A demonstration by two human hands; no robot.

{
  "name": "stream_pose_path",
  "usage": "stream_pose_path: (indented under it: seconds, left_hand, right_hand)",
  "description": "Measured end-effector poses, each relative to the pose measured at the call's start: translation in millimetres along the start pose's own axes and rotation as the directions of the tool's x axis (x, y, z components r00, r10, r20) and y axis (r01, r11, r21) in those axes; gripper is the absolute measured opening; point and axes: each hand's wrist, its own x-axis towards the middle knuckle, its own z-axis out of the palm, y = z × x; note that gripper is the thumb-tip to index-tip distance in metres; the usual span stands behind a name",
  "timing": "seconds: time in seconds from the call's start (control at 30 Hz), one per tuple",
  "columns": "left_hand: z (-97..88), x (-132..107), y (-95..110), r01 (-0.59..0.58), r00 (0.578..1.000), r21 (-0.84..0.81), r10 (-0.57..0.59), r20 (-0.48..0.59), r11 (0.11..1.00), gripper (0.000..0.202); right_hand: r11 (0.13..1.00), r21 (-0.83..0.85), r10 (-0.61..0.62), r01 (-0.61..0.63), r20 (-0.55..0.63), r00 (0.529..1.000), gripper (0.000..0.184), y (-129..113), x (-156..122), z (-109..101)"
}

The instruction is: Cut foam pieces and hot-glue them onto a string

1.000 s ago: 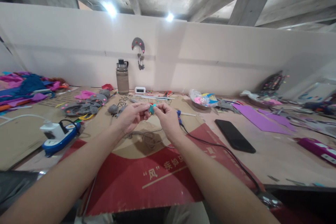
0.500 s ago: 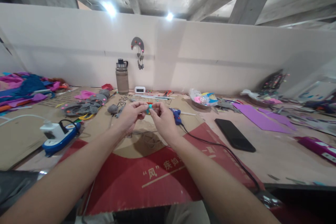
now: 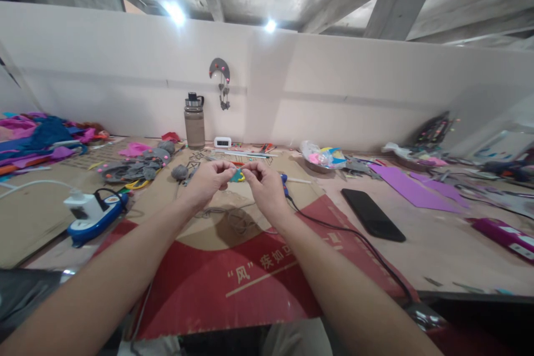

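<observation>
Over the cardboard, my left hand [image 3: 212,181] and my right hand [image 3: 265,186] face each other, fingertips a small gap apart. Both are closed in a pinch of thumb and forefinger. What lies within the pinches is too small to make out. A small teal piece [image 3: 238,176] with a bit of yellow beside it shows in the gap, just below the fingertips; I cannot tell whether it is held or lies behind. A loose grey cord [image 3: 240,219] rests on the cardboard under my hands. Partly hidden behind my right hand is a blue glue gun [image 3: 284,179].
Red-and-brown cardboard [image 3: 250,289] covers the table before me. Left are a blue power strip [image 3: 98,222], grey felt pieces [image 3: 137,167] and a bottle [image 3: 194,125]. Right are a black phone [image 3: 372,214], purple sheets [image 3: 413,186] and a bowl of scraps [image 3: 321,158]. A black cable [image 3: 346,228] runs rightward.
My fingertips have drawn slightly apart, the right hand shifting a little to the right. The bright teal bit between the fingertips no longer shows there; teal now appears lower in the gap.
</observation>
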Motion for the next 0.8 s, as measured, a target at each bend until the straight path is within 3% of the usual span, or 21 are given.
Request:
stream_pose_path:
  seconds: [0.27,0.8]
  left_hand:
    - [-1.7,0.4,0.3,0.007,0.999,0.070,-0.009,0.038,0.998,0.017]
    - [-6.6,1.4,-0.4,-0.014,0.997,0.204,-0.001,0.072,0.979,0.017]
  right_hand:
    - [0.992,-0.105,-0.067,0.065,-0.011,0.998,0.017,-5.2,-0.5,-5.3]
    - [0.996,-0.090,-0.009,0.014,0.061,0.998,0.020,-4.5,2.1,-7.4]
